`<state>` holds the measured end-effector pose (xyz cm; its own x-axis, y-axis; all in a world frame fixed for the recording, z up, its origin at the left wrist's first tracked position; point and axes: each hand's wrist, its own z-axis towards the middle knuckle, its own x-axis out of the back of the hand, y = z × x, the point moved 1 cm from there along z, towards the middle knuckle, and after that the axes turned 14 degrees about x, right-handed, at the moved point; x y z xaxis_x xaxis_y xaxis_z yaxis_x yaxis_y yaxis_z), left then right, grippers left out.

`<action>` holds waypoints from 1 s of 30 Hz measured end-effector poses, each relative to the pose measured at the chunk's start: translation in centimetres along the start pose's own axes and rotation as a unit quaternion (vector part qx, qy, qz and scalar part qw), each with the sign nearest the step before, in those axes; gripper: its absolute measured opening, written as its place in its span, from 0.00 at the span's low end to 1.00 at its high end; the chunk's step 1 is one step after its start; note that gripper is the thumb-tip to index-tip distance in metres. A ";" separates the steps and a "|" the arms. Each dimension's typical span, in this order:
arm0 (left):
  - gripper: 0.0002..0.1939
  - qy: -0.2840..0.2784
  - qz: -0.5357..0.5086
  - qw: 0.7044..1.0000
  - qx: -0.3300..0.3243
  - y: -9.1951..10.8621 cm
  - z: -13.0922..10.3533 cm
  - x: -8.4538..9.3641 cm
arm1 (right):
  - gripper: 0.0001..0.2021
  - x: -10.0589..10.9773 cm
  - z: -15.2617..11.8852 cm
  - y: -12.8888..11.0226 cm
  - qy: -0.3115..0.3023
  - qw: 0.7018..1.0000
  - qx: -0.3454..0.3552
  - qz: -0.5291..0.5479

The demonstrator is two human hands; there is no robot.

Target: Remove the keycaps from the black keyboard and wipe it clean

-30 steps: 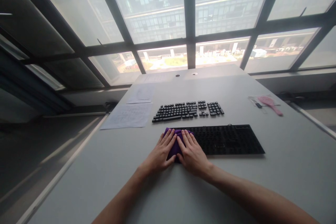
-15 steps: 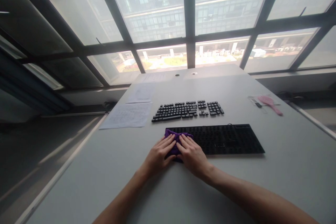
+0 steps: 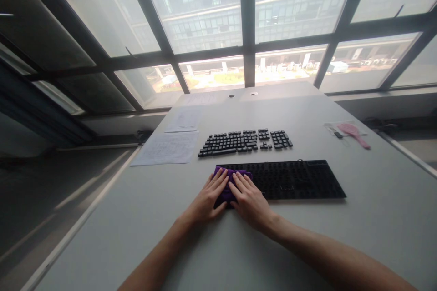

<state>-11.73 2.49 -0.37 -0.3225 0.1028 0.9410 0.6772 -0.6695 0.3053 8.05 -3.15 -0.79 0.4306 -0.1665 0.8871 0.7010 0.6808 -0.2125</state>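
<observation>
A folded purple cloth (image 3: 232,183) lies over the left end of a black keyboard base (image 3: 297,179) with its keycaps off. Both hands press flat on this cloth, fingers stretched out and pointing away from me. On its left side rests my left hand (image 3: 210,195), open, with the thumb near the base's front edge. My right hand (image 3: 248,195) is open too and covers the cloth's right part. The part of the base beneath the cloth and hands is hidden. Just behind the base, loose black keycaps (image 3: 225,144) stand in keyboard order on the white table (image 3: 136,218).
Printed sheets of paper (image 3: 165,149) lie at the table's left edge. On the right are a pink hairbrush (image 3: 353,134) and a clear bag (image 3: 329,128) with a small dark item beside it. Two round cable holes sit at the far end, before tall windows.
The view has shifted very slightly. My hands and the cloth keep nearly the same place on the keyboard base, with only a small shift of the fingers.
</observation>
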 end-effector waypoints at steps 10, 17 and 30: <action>0.26 0.076 -0.048 0.994 -0.070 -0.9 0.4 -0.1 | 0.14 -0.4 0.0 -0.1 0.060 0.998 0.032 -0.003; 0.12 0.123 -0.087 0.987 -0.052 0.1 -0.1 1.0 | 0.08 0.4 0.1 -0.3 0.097 0.995 0.028 0.020; 0.45 0.020 0.017 0.997 0.069 -0.5 0.1 -0.2 | 0.28 0.4 -0.1 -0.5 0.032 0.999 -0.025 0.001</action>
<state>-11.94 2.88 -0.72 -0.3219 0.0499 0.9455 0.7718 -0.5645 0.2926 7.92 -3.59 -0.41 0.4664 -0.2121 0.8588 0.7268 0.6452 -0.2354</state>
